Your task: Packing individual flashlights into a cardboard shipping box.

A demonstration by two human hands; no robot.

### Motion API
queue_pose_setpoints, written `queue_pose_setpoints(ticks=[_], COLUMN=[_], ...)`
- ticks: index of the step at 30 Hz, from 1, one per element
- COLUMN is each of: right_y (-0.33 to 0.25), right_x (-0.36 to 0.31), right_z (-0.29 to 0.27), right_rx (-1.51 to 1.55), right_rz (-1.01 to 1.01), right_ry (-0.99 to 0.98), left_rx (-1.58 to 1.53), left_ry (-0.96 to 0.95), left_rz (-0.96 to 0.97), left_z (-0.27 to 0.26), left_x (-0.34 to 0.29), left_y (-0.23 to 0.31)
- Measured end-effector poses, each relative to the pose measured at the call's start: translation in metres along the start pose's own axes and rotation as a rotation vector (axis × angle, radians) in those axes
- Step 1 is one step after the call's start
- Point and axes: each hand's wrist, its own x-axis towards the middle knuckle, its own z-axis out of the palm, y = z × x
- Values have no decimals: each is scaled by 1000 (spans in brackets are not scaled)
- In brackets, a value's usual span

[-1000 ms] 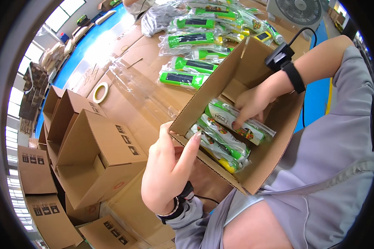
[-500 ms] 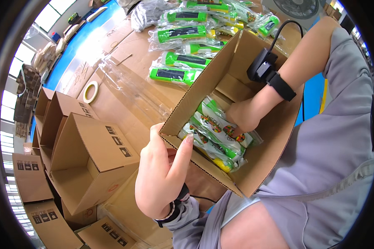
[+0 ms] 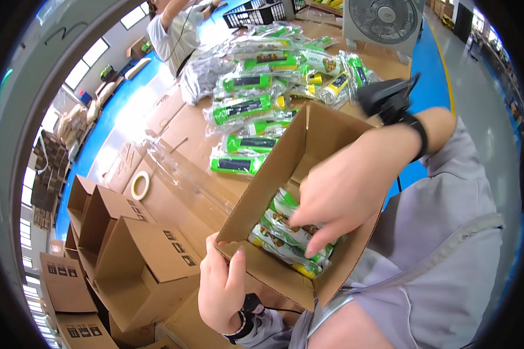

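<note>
A cardboard box (image 3: pixel 265 180) stands tilted in front of me with its top unclosed. My left hand (image 3: pixel 220 288) grips its near left corner, thumb over the rim and fingers outside. Inside lie several green-and-white torch-like tubes (image 3: pixel 282 235) in clear plastic bags, with yellow ends. Over them, within the box mouth, is my right hand (image 3: pixel 346 189); thumb and forefinger are apart with nothing between them. Its other fingers are partly hidden. A black device (image 3: pixel 387 99) is strapped to my right wrist.
Beyond the box, several similar bagged green tubes (image 3: pixel 241 109) lie piled on the cardboard-covered table. A tape roll (image 3: pixel 140 185) and several unclosed cardboard boxes (image 3: pixel 163 247) are at the left. A box fan (image 3: pixel 384 20) stands at the far side. Another person (image 3: pixel 174 35) is at the far left.
My right hand has lifted from deep among the bagged tubes to higher in the box mouth. My left hand keeps its hold on the corner. The view has shifted, showing more of the far side.
</note>
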Motion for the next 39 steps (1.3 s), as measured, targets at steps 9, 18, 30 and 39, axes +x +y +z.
queue_pose_setpoints(ticks=[9, 18, 30, 39], right_y=[256, 410, 288, 224], right_x=[-149, -147, -86, -64], right_z=[7, 117, 147, 162], right_rx=[316, 286, 2224, 1942], right_rz=[501, 1478, -92, -353], right_ry=[1864, 1581, 2203, 1759], left_rx=[-27, -75, -74, 3], left_ry=[3, -27, -8, 33], left_rz=[37, -93, -3, 5], left_z=[3, 0, 3, 5], left_x=[2, 4, 6, 4], left_y=[10, 6, 1, 11])
